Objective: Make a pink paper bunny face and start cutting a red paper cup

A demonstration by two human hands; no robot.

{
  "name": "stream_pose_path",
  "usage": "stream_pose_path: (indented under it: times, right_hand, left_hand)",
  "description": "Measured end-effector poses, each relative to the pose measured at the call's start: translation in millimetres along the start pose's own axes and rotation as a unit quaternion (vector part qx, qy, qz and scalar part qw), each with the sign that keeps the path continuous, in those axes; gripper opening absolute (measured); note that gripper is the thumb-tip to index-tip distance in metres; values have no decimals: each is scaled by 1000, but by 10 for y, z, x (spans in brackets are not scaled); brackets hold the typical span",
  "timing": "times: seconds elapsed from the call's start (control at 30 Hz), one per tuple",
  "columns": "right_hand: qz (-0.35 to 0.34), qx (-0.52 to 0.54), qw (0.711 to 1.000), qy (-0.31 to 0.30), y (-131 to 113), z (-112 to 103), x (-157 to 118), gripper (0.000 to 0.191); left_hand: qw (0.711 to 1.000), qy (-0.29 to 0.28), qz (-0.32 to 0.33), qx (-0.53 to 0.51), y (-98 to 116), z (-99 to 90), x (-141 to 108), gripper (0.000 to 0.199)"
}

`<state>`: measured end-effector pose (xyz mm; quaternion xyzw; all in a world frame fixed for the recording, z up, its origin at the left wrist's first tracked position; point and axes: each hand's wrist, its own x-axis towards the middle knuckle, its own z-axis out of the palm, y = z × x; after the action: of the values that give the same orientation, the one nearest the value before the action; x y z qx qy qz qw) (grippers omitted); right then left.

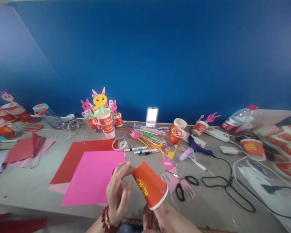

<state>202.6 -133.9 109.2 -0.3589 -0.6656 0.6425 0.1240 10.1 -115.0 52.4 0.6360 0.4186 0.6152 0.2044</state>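
In front of me an orange-red paper cup [149, 187] with yellow print is tilted, its white rim facing down and to the right. A small hole shows near that rim. My right hand [157, 216] holds the cup from below; some of its fingers curl under the rim and others are hidden by the cup. My left hand [118, 191], wearing a red beaded bracelet, is beside the cup's narrow end with its fingers stretched out. Its fingertips are close to the cup, and I cannot tell whether they touch. Black-handled scissors [180, 191] lie open to the right.
Left of my hands lie pink paper [89, 181] and red paper [72, 158]. Farther back are markers [145, 151], pipe cleaners [150, 135] and decorated cups [104, 121]. A blue glue gun [199, 147] and its black cord lie to the right. A blue wall rises behind.
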Motion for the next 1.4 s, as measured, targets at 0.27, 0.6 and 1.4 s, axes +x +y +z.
stream_pose_path:
  times: [0.27, 0.6, 1.4]
  right_hand:
    - [-48, 7, 998, 49, 25, 47, 29, 45]
    - [-34, -11, 983, 181, 90, 16, 219, 46]
    - [-215, -128, 892, 377, 443, -84, 104, 57]
  left_hand:
    - [999, -31, -13, -7, 18, 26, 64, 45]
    - [966, -23, -211, -147, -236, 153, 54, 38]
    - [955, -293, 42, -35, -304, -117, 305, 70]
